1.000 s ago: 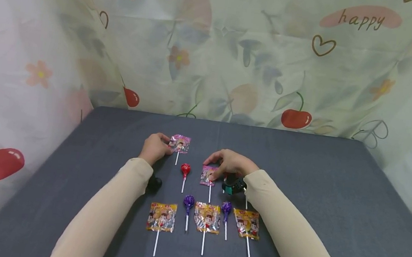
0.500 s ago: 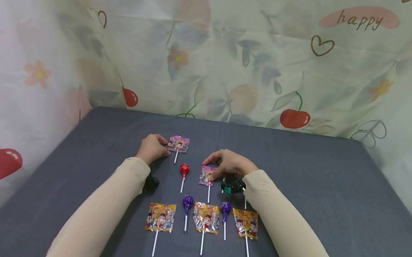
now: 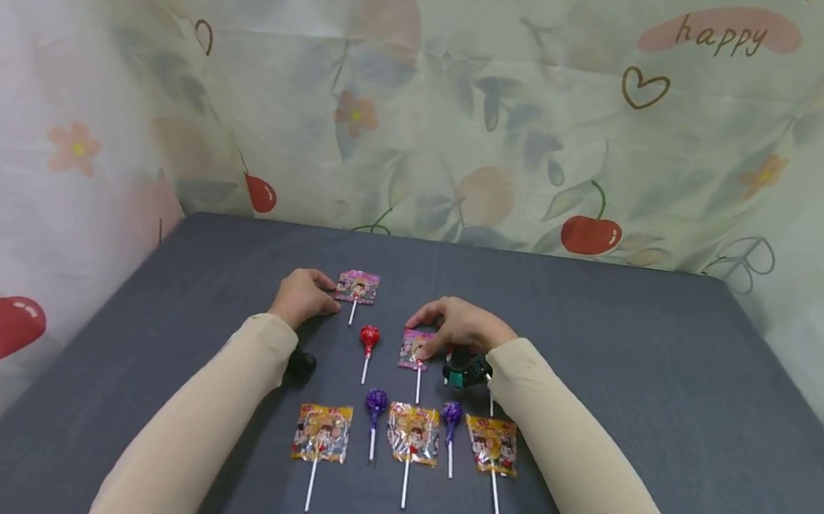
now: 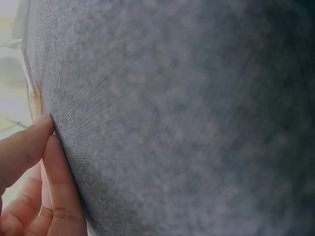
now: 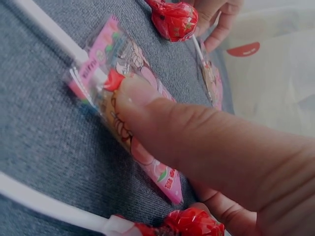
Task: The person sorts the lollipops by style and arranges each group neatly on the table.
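Observation:
In the head view my left hand (image 3: 304,298) is at the left edge of a pink-wrapped lollipop (image 3: 358,287) lying farthest back. Its thumb and index fingertips (image 4: 47,120) are right beside that wrapper. My right hand (image 3: 463,328) holds a second pink-wrapped lollipop (image 5: 140,113) on the cloth. The thumb presses on the wrapper near the stick, and the other fingers reach its top edge. A red lollipop (image 3: 369,338) lies between the hands. Another red lollipop (image 5: 194,223) shows below the right thumb in the right wrist view, mostly hidden by the hand in the head view.
Nearer me, a row alternates yellow-wrapped lollipops (image 3: 321,433) with purple lollipops (image 3: 376,404). Beneath the right wrist, a white stick (image 3: 492,404) sticks out, its head hidden. Dark grey cloth covers the table (image 3: 635,356). A printed curtain (image 3: 428,108) hangs behind it.
My left hand has drawn slightly left, its fingertips moving from over the pink wrapper to its edge. The right hand keeps its place on the other pink-wrapped lollipop.

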`<move>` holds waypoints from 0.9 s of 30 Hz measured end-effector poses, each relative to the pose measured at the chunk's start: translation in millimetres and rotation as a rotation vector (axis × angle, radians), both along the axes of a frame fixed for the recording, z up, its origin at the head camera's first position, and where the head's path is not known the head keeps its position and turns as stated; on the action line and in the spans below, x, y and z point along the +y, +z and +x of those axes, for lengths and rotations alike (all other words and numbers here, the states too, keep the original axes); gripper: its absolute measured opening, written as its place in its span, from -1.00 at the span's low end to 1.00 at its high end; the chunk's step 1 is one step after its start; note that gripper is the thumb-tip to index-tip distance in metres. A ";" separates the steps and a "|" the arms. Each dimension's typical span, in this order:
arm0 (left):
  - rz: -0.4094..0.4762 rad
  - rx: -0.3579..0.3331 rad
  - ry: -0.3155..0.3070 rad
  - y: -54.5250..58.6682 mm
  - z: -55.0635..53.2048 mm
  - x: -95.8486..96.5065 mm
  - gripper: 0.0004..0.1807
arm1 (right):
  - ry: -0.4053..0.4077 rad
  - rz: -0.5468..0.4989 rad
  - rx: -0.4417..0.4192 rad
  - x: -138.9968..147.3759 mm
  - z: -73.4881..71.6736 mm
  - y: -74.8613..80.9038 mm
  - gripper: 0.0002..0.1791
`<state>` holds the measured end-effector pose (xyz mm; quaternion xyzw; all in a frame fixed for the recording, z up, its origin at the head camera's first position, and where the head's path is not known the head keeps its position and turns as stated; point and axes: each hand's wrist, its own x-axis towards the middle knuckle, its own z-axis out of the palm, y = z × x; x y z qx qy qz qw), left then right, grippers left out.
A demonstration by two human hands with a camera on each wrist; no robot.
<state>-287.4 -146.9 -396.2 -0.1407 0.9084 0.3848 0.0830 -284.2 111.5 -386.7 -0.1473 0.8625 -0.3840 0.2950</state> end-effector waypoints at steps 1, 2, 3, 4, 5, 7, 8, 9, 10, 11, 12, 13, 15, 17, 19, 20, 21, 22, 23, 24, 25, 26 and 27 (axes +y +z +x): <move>-0.001 0.000 0.000 -0.4 -0.2 -0.3 -0.62 | -0.002 0.001 -0.002 -0.3 0.0 -0.3 -0.50; 0.004 -0.002 0.005 -0.9 -0.3 -0.6 -0.62 | -0.005 0.003 -0.002 -0.4 0.2 -0.6 -0.50; 0.005 -0.001 0.003 -1.5 -0.5 -0.9 -0.62 | -0.007 0.004 -0.002 -0.3 0.4 -0.9 -0.51; 0.005 0.000 0.002 -2.0 -0.7 -1.0 -0.62 | -0.006 0.007 0.002 0.0 0.9 -1.2 -0.51; 0.007 0.000 0.002 -2.6 -0.9 -1.0 -0.62 | -0.010 0.008 0.003 0.2 1.5 -1.6 -0.51; 0.011 -0.002 0.003 -3.4 -1.3 -1.0 -0.61 | -0.008 0.009 0.012 0.9 3.1 -1.9 -0.50; 0.015 -0.005 0.005 -3.4 -1.2 -0.9 -0.62 | -0.004 0.005 0.021 1.0 4.2 -1.6 -0.50; 0.010 -0.005 0.003 -3.2 -1.2 -0.9 -0.61 | 0.000 0.001 0.028 1.0 4.9 -1.6 -0.49; 0.008 -0.007 0.004 -3.0 -1.3 -0.9 -0.62 | 0.009 -0.001 0.038 0.9 5.5 -1.6 -0.49; 0.007 -0.009 0.004 -2.5 -1.2 -1.1 -0.62 | 0.014 -0.004 0.043 0.5 5.8 -1.7 -0.49; 0.006 -0.013 0.003 -1.7 -1.0 -1.4 -0.62 | 0.021 -0.005 0.052 0.3 6.0 -1.7 -0.49; 0.002 -0.016 0.000 -1.2 -1.1 -1.6 -0.62 | 0.024 -0.006 0.059 0.0 6.1 -1.7 -0.49; 0.004 -0.028 -0.007 -0.4 -1.9 -2.1 -0.62 | 0.025 -0.009 0.065 -0.2 5.8 -2.2 -0.49; 0.003 -0.044 -0.018 0.2 -3.1 -3.0 -0.62 | 0.020 -0.017 0.070 -0.1 5.7 -2.9 -0.49; -0.004 -0.060 -0.035 0.7 -4.3 -4.1 -0.61 | 0.015 -0.027 0.081 -0.1 6.3 -3.4 -0.49; -0.007 -0.067 -0.043 1.1 -4.9 -4.7 -0.61 | 0.013 -0.034 0.088 -0.1 6.6 -3.7 -0.49; -0.010 -0.074 -0.051 1.6 -5.6 -5.3 -0.60 | 0.013 -0.037 0.097 -0.2 7.2 -3.7 -0.49; -0.016 -0.079 -0.059 2.3 -6.0 -5.6 -0.60 | 0.013 -0.040 0.107 -0.4 7.8 -3.6 -0.49; -0.018 -0.085 -0.066 3.0 -6.4 -5.8 -0.60 | 0.017 -0.041 0.121 -0.3 8.3 -3.7 -0.49; -0.017 -0.091 -0.070 3.7 -6.8 -5.9 -0.60 | 0.023 -0.040 0.134 -0.2 9.1 -3.6 -0.49; -0.017 -0.097 -0.073 4.3 -7.1 -5.7 -0.59 | 0.029 -0.038 0.148 0.2 9.7 -3.7 -0.49; -0.015 -0.099 -0.077 4.9 -7.2 -5.4 -0.59 | 0.032 -0.039 0.158 0.5 10.6 -3.2 -0.49; -0.016 -0.103 -0.079 5.1 -7.4 -5.0 -0.59 | 0.033 -0.038 0.169 1.1 11.3 -3.0 -0.49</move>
